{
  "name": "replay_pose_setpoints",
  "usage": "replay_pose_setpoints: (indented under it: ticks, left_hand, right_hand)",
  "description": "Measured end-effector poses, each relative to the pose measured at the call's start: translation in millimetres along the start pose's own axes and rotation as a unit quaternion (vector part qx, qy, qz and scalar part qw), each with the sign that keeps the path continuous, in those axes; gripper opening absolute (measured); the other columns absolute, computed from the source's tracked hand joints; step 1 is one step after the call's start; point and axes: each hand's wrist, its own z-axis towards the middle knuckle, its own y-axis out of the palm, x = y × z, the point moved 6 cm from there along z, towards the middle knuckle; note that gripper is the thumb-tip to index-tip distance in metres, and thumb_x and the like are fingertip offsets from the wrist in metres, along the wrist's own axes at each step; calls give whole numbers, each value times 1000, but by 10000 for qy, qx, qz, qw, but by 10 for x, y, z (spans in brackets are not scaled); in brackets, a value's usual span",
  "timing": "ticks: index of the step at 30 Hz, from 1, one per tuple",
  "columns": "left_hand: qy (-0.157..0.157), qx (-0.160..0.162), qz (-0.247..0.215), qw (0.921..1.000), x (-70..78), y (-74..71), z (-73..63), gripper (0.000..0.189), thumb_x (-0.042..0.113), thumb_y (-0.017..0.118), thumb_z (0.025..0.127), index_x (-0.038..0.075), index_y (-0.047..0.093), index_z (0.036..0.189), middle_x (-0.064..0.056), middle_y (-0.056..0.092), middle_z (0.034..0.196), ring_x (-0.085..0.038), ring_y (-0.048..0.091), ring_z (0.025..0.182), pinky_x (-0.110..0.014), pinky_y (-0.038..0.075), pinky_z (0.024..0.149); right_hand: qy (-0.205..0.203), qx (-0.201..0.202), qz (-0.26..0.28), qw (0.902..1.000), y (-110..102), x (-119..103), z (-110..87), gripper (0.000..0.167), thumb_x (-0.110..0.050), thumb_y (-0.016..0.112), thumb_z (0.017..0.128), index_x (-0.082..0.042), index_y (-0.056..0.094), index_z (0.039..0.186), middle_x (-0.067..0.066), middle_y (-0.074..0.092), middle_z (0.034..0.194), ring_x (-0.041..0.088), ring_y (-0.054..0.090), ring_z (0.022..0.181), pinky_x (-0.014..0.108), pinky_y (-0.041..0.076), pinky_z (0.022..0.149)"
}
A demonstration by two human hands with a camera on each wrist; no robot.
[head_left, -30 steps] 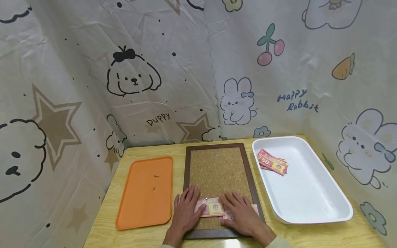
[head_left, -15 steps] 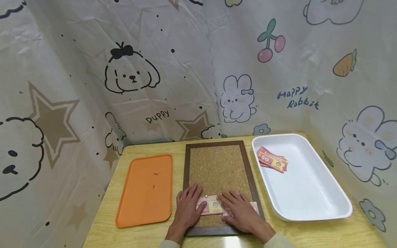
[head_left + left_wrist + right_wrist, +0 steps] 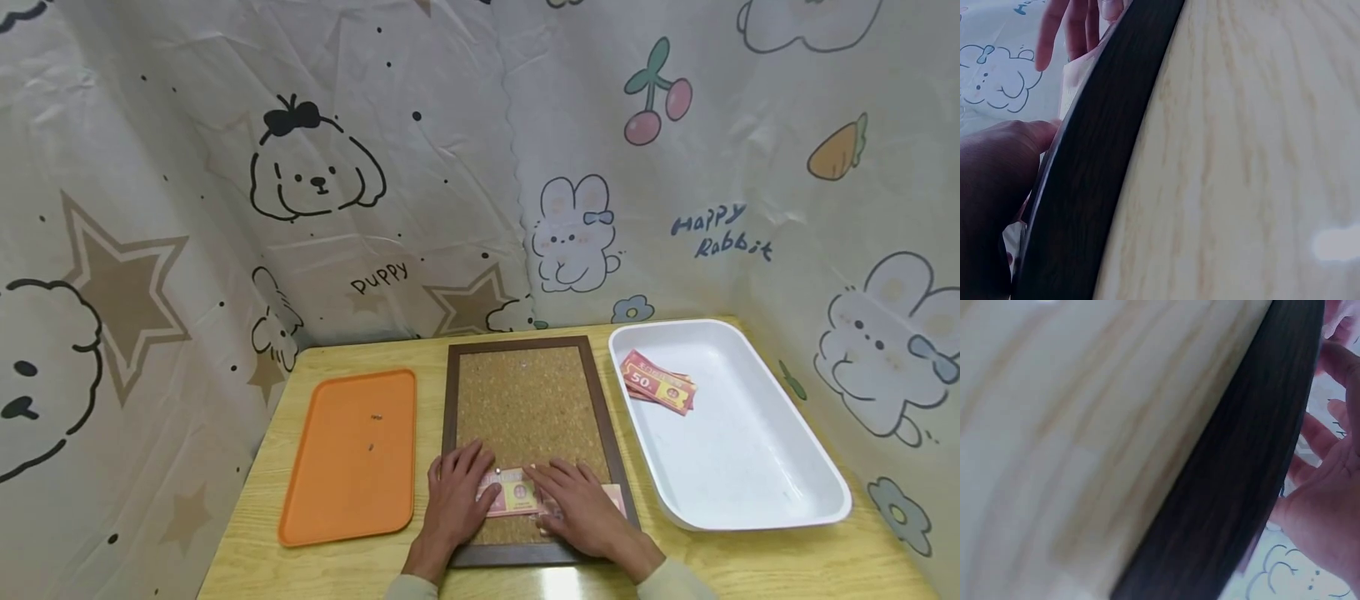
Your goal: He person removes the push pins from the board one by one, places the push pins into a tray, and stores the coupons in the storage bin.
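In the head view my left hand (image 3: 459, 500) lies over the left end of a pink and yellow coupon (image 3: 517, 493) on the cork board (image 3: 517, 408), thumb resting on the paper. A small shiny pin (image 3: 497, 472) shows at the coupon's top edge. My right hand (image 3: 583, 508) spreads over the coupon's right end, index fingertip at its top right corner. Beneath that hand, a second coupon (image 3: 613, 497) is partly hidden. Past the dark frame (image 3: 1085, 156) in the left wrist view is my left thumb. The right wrist view shows my right palm beyond the frame.
Left of the board, an orange tray (image 3: 337, 467) bears a few tiny metal pins (image 3: 377, 417). A deep white tub (image 3: 757, 450) stands at right, with a pile of 50-mark coupons (image 3: 660, 385) in its far left corner. A patterned curtain (image 3: 450, 167) encloses the table (image 3: 300, 575).
The head view has tilted slightly, so everything sits a little higher. Both hands stay on the coupons; the left hand has shifted slightly to the right along the board.
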Motion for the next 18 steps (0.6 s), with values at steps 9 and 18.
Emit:
replay_pose_setpoints:
  ticks: [9, 18]
  left_hand:
    - [8, 99, -101, 9999, 14, -14, 20, 34, 41, 66, 87, 27, 64, 118, -2, 49, 145, -27, 46, 127, -57, 29, 103]
    - [-25, 107, -173, 9998, 19, -16, 28, 33, 40, 66, 87, 27, 65, 117, -2, 49, 145, -27, 46, 127, -57, 28, 104]
  right_hand:
    - [-37, 325, 418, 9986, -12, -33, 47, 54, -26, 68, 88, -21, 52, 140, 2, 61, 133, 30, 51, 128, 58, 33, 104]
    - [-147, 584, 339, 9976, -18, -55, 99, 48, -25, 70, 86, -20, 59, 133, -5, 67, 112, 20, 56, 118, 49, 37, 102]
